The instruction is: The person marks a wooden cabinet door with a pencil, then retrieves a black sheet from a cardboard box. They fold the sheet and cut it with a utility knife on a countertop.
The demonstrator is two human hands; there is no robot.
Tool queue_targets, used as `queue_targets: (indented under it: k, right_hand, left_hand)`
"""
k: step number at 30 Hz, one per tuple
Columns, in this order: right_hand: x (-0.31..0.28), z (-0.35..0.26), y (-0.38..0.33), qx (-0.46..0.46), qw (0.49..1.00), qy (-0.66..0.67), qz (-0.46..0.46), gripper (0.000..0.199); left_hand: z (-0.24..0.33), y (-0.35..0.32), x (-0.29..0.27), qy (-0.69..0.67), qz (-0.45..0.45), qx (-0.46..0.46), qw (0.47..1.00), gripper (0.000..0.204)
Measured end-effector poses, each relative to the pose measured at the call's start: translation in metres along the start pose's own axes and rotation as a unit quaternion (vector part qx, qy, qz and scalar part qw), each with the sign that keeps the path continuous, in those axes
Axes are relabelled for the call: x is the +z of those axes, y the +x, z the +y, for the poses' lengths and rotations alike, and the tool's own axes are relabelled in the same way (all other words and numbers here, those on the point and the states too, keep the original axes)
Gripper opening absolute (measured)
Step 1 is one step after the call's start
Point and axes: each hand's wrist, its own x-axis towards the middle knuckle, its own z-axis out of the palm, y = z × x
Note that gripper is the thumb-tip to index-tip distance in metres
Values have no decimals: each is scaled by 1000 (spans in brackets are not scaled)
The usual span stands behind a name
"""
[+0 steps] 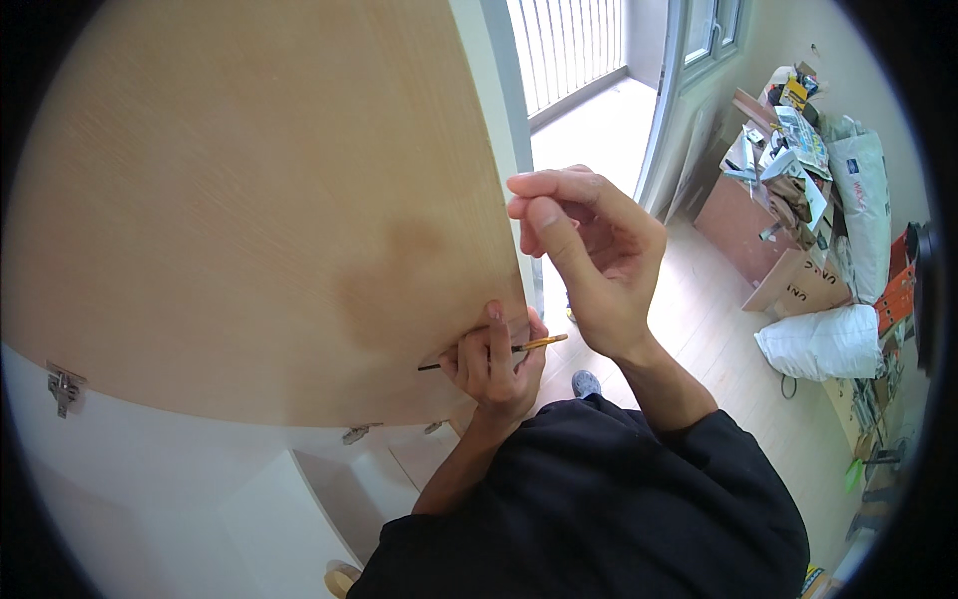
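Observation:
A large light-brown wood-grain door panel fills the left side, with metal hinges along its lower edge. My left hand is at the panel's near right edge, one finger stretched against its face. Between its bent fingers lies a slim black-and-orange stick, like a fine brush or pencil. My right hand is raised just right of the panel's edge, thumb and index finger pinched together. Whatever is in that pinch, if anything, cannot be made out.
A white cabinet stands below the panel, with a metal hinge at far left. An open doorway leads to a railed balcony. At right, scraps and boards lean by the wall near white sacks on the pale floor.

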Motion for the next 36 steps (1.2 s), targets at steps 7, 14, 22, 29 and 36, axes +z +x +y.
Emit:
queue_targets:
  k: [7, 14, 22, 29, 36]
  right_hand:
    - [13, -3, 5, -109, 990, -81, 22, 17]
    - [4, -10, 4, -212, 949, -233, -18, 23]
    - [9, -16, 3, -241, 927, -288, -8, 16]
    - [2, -6, -8, -73, 980, -187, 3, 7]
    - [13, -15, 2, -67, 993, -83, 41, 10]
  left_hand:
    - [-1, 0, -1, -7, 2, 5, 1000, 72]
    - [-1, -2, -3, -20, -14, 4, 1000, 75]
    - [-1, 0, -3, -22, -2, 7, 1000, 76]
    - [1, -1, -4, -14, -3, -5, 1000, 75]
    - [3, -2, -5, -6, -4, -2, 1000, 71]
